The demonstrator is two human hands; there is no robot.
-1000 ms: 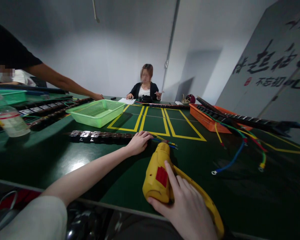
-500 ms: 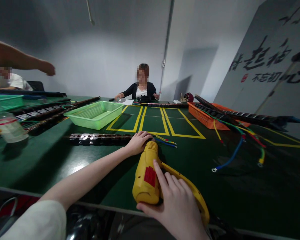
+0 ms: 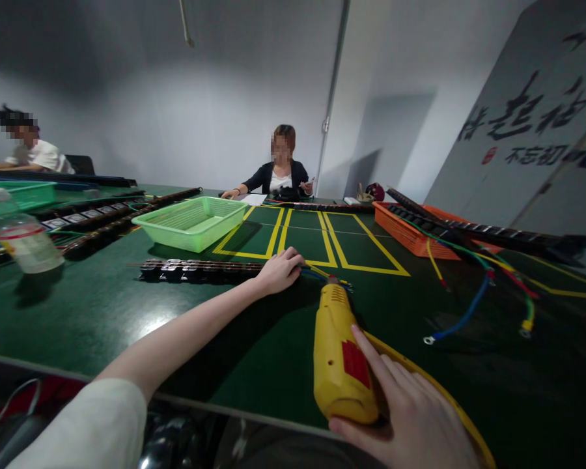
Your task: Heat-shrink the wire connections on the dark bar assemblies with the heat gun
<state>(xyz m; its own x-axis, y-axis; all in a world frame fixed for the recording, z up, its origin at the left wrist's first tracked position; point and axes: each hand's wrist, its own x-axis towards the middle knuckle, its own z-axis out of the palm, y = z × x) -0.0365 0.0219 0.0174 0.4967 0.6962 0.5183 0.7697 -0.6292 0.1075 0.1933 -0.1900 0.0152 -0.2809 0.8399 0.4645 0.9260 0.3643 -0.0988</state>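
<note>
L hand (image 3: 279, 271) closed on R end of dark strip (image 3: 200, 270), near wires (image 3: 316, 273). R hand (image 3: 410, 410) gripping yellow heat gun (image 3: 342, 352), nozzle at wire ends. Strip flat on green table (image 3: 185, 332), L of gun. Green basket (image 3: 195, 225) beyond strip, far L-ctr; orange basket (image 3: 415, 234) far R w/ more strips (image 3: 498, 236) on it. Bottle (image 3: 27, 241) at L. Person (image 3: 282, 179) seated far side.

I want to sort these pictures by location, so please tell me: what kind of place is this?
Probably a small assembly workshop. The long dark green worktable bears black wrapped cable bundles, the right hand holds a yellow plastic heat-gun-like tool, and co-workers sit around.
</note>
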